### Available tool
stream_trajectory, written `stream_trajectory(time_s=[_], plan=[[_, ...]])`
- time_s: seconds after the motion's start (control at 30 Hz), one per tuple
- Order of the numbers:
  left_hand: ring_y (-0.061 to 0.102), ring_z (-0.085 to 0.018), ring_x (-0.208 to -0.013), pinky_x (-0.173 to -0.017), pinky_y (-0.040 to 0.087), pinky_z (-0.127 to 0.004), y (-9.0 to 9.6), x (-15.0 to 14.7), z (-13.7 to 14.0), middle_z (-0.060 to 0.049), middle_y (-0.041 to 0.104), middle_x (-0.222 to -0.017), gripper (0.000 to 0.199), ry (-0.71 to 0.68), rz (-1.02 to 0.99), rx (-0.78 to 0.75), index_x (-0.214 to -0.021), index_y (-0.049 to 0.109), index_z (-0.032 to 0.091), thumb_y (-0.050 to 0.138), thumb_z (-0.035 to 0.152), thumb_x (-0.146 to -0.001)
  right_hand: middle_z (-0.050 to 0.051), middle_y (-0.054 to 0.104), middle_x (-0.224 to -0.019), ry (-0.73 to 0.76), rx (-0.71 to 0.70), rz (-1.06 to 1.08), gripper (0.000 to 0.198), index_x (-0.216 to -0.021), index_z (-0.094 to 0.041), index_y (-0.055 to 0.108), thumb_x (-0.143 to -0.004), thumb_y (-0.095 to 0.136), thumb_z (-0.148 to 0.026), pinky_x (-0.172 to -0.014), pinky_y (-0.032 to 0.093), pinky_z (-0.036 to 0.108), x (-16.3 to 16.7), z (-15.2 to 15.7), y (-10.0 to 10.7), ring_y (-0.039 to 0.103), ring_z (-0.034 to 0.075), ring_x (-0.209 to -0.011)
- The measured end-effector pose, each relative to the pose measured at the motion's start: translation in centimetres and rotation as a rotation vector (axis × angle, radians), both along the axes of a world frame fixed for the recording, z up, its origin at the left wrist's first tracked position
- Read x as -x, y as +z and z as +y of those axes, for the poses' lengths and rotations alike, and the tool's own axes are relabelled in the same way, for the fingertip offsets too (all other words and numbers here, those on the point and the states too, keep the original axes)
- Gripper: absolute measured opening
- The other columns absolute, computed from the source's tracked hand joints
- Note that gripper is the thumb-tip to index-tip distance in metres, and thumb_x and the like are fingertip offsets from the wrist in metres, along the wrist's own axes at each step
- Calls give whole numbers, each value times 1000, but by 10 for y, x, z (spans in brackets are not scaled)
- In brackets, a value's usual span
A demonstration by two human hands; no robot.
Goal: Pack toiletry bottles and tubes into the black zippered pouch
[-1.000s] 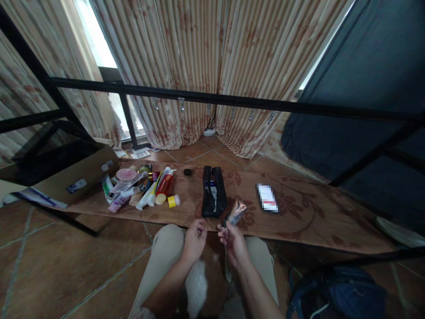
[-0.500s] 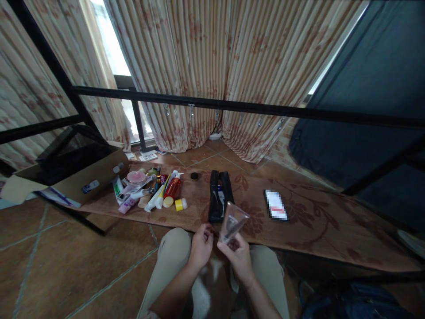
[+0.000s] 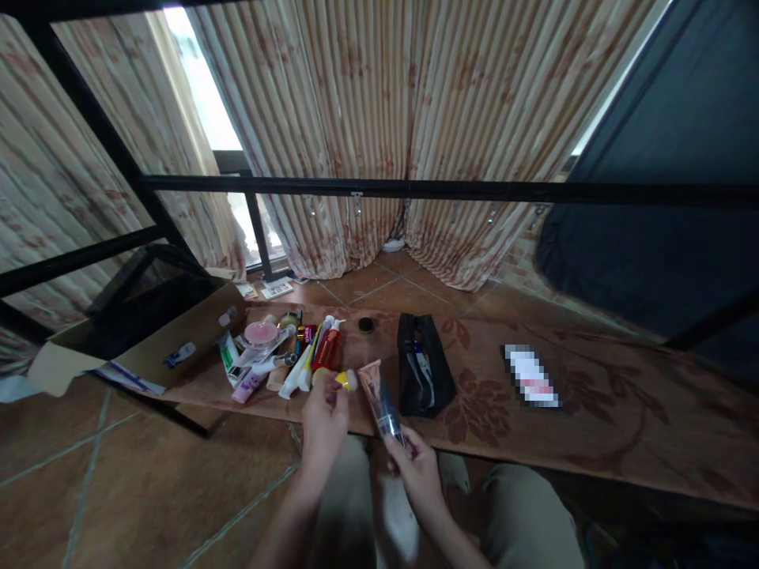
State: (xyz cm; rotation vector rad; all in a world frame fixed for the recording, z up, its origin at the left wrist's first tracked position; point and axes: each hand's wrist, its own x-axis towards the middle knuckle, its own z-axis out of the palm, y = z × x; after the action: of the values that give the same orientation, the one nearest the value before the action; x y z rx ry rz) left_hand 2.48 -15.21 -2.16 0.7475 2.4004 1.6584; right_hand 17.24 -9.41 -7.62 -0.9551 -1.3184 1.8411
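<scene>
My right hand (image 3: pixel 412 458) grips a clear, pinkish squeeze tube (image 3: pixel 373 391) by its lower end, with the flat crimped end tilted up and left. My left hand (image 3: pixel 326 411) is closed at a small yellow bottle (image 3: pixel 343 381) with a pale cap, and its fingers partly cover the bottle. Just right of the tube, a black zip pouch (image 3: pixel 424 367) lies unzipped, and a blue-and-white item shows inside. Beyond my left hand are a red pump bottle (image 3: pixel 328 348), white tubes (image 3: pixel 293 381) and a purple tube (image 3: pixel 250 383).
A cardboard box (image 3: pixel 198 328) holding something black stands at the bench's left end. A round pink compact (image 3: pixel 261 333) lies among several cosmetics. A small black lid (image 3: pixel 365 324) lies farther back, a phone (image 3: pixel 530 375) to the right. A black metal rail (image 3: pixel 474 190) crosses behind the brown cloth-covered bench (image 3: pixel 598 419).
My left hand has moved forward and left from near my lap to the yellow bottle. The tube in my right hand has swung from leaning right to leaning left. The view has shifted slightly.
</scene>
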Motion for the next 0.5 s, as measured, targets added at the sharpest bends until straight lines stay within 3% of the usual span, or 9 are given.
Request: stream_trajectory(time_s=[0.07,0.13,0.23,0.37,0.43,0.5], plan=[[66,-24,-87,-78,51,-35,11,40,9,-12,67,-101,27,70,184,208,-107,58,15,49,24,-83,-4,56,-53,-32,49,36,41,-90,-17,71,-64,79,-47,-40,38,20,21,1,1,48,10,-43],[65,-29,-96,-82,49,-38,17,71,22,-16,66,-106,28,43,363,459,-108,58,13,47,23,-85,-4,58,-57,-71,64,64,40,-92,-17,69,-65,78,-46,-43,41,20,42,7,2,50,9,-45],[66,-33,-93,-76,50,-40,19,96,39,-19,65,-110,30,12,501,777,-110,58,12,43,26,-87,-2,64,-68,-93,34,65,39,-104,-20,68,-71,74,-41,-53,48,22,65,20,-3,58,12,-55],[68,-34,-91,-73,50,-40,19,100,52,-20,68,-101,29,-56,594,982,-105,58,11,39,27,-90,3,70,-96,-37,-144,-39,38,-112,-25,66,-74,69,-28,-72,52,26,77,29,-13,65,16,-79],[68,-34,-90,-72,51,-40,19,99,58,-20,69,-95,31,-45,584,1033,-104,58,10,39,30,-90,6,64,-118,-21,-216,-57,42,-114,-26,66,-72,68,-23,-77,53,28,75,29,-13,65,19,-93],[68,-35,-92,-74,51,-40,19,102,63,-22,70,-94,33,-34,533,1047,-104,59,9,42,33,-90,8,57,-130,4,-243,-64,42,-114,-26,67,-72,67,-22,-76,53,29,67,26,-9,64,19,-93]])
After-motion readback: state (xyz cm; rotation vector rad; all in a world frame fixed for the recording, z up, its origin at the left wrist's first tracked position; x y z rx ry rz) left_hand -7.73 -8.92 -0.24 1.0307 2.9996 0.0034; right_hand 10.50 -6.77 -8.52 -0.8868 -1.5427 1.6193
